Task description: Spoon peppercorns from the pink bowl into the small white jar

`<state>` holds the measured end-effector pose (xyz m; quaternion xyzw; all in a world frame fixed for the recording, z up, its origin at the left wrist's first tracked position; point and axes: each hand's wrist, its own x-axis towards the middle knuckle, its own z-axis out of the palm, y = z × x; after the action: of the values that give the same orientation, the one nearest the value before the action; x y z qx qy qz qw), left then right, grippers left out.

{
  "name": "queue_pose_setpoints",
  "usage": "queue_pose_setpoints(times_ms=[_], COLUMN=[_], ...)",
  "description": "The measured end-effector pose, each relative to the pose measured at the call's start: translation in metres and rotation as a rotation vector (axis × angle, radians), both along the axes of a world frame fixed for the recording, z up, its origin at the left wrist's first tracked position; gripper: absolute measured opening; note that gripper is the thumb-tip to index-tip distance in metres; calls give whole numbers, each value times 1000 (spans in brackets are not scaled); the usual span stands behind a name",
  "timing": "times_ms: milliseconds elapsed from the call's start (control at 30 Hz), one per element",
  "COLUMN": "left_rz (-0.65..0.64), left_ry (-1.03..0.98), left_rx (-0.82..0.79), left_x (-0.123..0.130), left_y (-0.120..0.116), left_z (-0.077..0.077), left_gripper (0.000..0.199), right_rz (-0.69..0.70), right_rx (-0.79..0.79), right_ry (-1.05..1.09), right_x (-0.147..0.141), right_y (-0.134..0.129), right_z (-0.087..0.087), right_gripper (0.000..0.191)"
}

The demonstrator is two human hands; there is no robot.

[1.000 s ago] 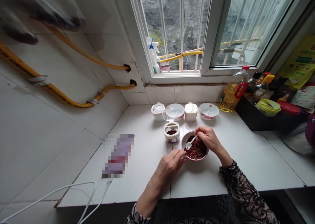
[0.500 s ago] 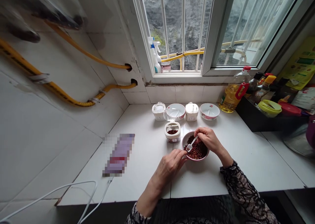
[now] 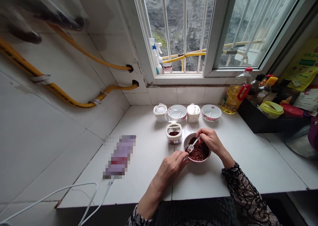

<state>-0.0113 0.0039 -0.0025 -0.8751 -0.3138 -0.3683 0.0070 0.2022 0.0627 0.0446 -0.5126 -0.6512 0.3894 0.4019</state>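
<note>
My right hand (image 3: 210, 140) pinches the handle of a small white spoon (image 3: 190, 148), its scoop low over the dark red peppercorn-like spice (image 3: 200, 152) in a bowl (image 3: 209, 157). At the bowl's left front rim my left hand (image 3: 172, 164) grips the edge, thumb and fingers closed on it. Just behind and left of the bowl stands a spice jar (image 3: 174, 139) with its lid up and similar dark red bits inside. Whether the scoop holds any spice is hard to make out.
Along the wall stand two white lidded jars (image 3: 160, 113) (image 3: 193, 113) and two flowered bowls (image 3: 177, 112) (image 3: 211, 113). An oil bottle (image 3: 232, 98) and a black bin of condiments (image 3: 257, 120) are at right. A blurred purple object (image 3: 120, 156) with a white cable (image 3: 101, 199) lies left.
</note>
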Motion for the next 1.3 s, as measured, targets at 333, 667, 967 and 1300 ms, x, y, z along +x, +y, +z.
queue_pose_setpoints(times_ms=[333,667,967,1300], left_rz=[12,22,8,7], left_ry=[0,11,-1,7], left_rx=[41,28,32,-1], left_x=[2,1,1,0], left_y=[2,3,2,1], left_z=[0,-6,-1,0], left_gripper=[18,18,17,16], right_rz=[-109,115,-9,46], right_rx=[80,799,748,444], right_ry=[256,-292,-407,-411], right_x=[-12,-36,-3,-10], right_y=[7,-1,-2,0], right_z=[5,11,8,-7], right_gripper=[17,23,19,23])
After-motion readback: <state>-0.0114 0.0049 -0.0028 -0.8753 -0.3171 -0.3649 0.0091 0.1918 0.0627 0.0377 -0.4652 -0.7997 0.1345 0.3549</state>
